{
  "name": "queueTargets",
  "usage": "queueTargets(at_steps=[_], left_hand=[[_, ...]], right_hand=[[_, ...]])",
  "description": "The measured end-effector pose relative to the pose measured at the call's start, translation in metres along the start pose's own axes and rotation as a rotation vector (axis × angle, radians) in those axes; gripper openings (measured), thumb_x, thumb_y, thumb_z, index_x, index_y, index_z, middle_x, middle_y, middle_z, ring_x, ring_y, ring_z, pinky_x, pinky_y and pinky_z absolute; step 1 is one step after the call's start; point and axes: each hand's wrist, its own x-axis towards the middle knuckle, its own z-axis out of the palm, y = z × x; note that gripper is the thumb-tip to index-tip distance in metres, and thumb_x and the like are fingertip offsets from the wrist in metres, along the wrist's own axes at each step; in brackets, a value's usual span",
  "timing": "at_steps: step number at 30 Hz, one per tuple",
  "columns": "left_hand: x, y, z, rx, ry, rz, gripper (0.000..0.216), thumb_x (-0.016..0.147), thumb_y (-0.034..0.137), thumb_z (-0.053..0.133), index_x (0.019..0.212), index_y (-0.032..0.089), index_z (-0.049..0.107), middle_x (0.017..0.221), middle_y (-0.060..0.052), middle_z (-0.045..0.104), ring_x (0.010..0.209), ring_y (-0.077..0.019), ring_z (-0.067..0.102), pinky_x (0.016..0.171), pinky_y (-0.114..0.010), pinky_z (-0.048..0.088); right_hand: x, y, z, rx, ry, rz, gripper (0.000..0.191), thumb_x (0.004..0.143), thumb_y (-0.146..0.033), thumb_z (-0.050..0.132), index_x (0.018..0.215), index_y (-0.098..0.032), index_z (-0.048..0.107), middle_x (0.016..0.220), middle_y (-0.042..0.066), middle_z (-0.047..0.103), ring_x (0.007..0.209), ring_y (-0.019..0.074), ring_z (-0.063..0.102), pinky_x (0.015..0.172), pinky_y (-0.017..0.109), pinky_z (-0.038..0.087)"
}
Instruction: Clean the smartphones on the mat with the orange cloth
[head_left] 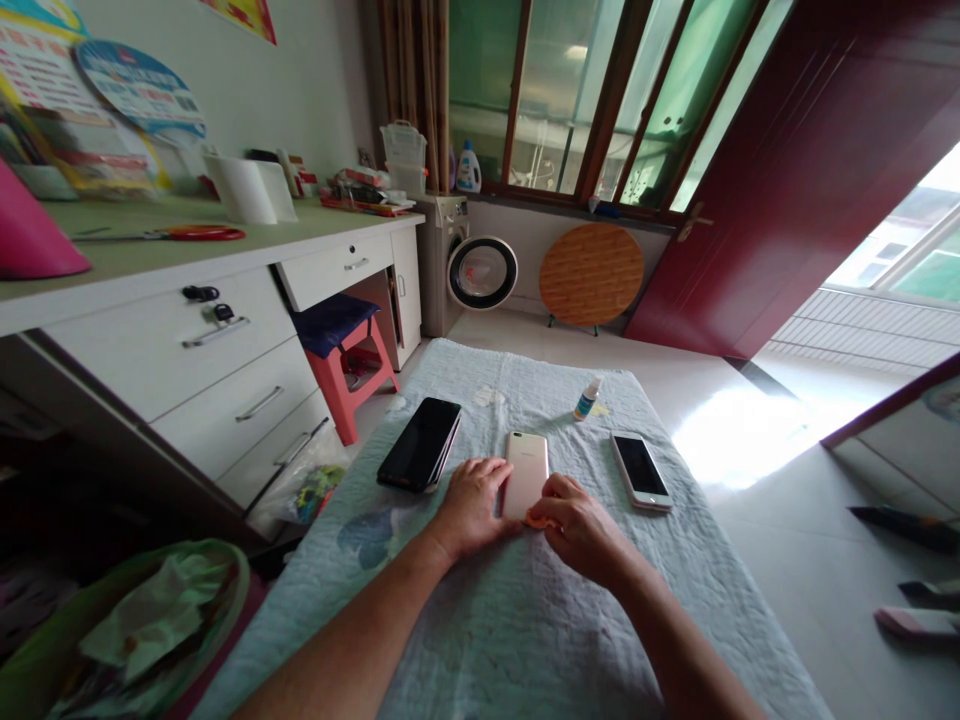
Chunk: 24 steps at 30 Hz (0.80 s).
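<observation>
A rose-gold phone (526, 468) lies back side up in the middle of a pale green quilted cloth (525, 620). My left hand (472, 505) rests against the phone's left edge, fingers curled and pressed to it. At the phone's lower right corner my right hand (577, 525) is closed in a pinch on a small orange thing (537, 520), mostly hidden under the fingers. A stack of black phones (420, 443) lies to the left, a white phone (640, 470) screen up to the right, and a small spray bottle (587, 399) lies farther back.
A white desk with drawers (225, 340) runs along the left, with a red stool (352, 370) under it. A green bin (135, 630) with rubbish stands at the lower left. A washing machine (465, 262) and a round wooden tabletop (591, 274) stand against the far wall.
</observation>
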Motion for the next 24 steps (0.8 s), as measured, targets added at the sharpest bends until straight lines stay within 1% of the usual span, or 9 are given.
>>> queueTargets(at_steps=[5,10,14,16,20,24], left_hand=[[0.001,0.0,-0.001,0.001,-0.016,-0.009,0.076,0.062,0.054,0.076,0.126,0.02,0.053,0.13,-0.01,0.054,0.115,-0.0317,0.05,0.1,-0.043,0.037],[0.0,-0.001,0.001,-0.007,-0.006,-0.002,0.074,0.062,0.052,0.076,0.126,0.021,0.054,0.129,-0.009,0.055,0.115,-0.0313,0.05,0.099,-0.042,0.038],[0.0,0.0,0.001,-0.009,0.008,0.003,0.074,0.063,0.054,0.075,0.126,0.021,0.054,0.128,-0.009,0.055,0.114,-0.0313,0.05,0.099,-0.043,0.038],[0.0,0.001,0.0,-0.01,0.005,0.003,0.074,0.063,0.055,0.075,0.125,0.02,0.054,0.128,-0.01,0.056,0.114,-0.0314,0.05,0.099,-0.043,0.038],[0.001,0.001,0.0,-0.007,-0.002,0.0,0.075,0.063,0.056,0.075,0.124,0.018,0.055,0.128,-0.011,0.056,0.113,-0.0317,0.051,0.099,-0.043,0.038],[0.001,-0.001,0.002,0.003,0.021,0.025,0.069,0.07,0.057,0.068,0.124,0.016,0.056,0.127,-0.012,0.056,0.112,-0.0308,0.051,0.098,-0.043,0.039]], right_hand=[[-0.001,0.005,-0.007,-0.023,-0.021,0.042,0.025,0.073,-0.003,0.051,0.074,-0.021,0.069,0.085,0.003,0.057,0.082,0.0149,0.05,0.073,0.026,0.038],[-0.001,0.006,-0.007,-0.059,-0.02,0.042,0.022,0.074,-0.004,0.051,0.07,-0.019,0.067,0.082,0.003,0.056,0.08,0.0146,0.049,0.07,0.025,0.036],[-0.002,0.009,-0.007,-0.059,-0.015,0.039,0.022,0.074,-0.005,0.051,0.069,-0.019,0.066,0.081,0.003,0.055,0.079,0.0142,0.049,0.07,0.025,0.036],[-0.002,0.01,-0.007,-0.042,-0.015,0.043,0.022,0.074,-0.005,0.052,0.07,-0.02,0.068,0.082,0.002,0.055,0.079,0.0139,0.049,0.071,0.025,0.037],[-0.002,0.009,-0.004,0.033,-0.021,0.028,0.029,0.075,-0.003,0.051,0.083,-0.022,0.071,0.088,0.002,0.056,0.082,0.0131,0.051,0.075,0.024,0.038],[0.001,-0.002,0.005,0.017,-0.012,-0.013,0.031,0.077,-0.003,0.051,0.089,-0.024,0.071,0.09,0.002,0.054,0.082,0.0134,0.05,0.075,0.025,0.036]])
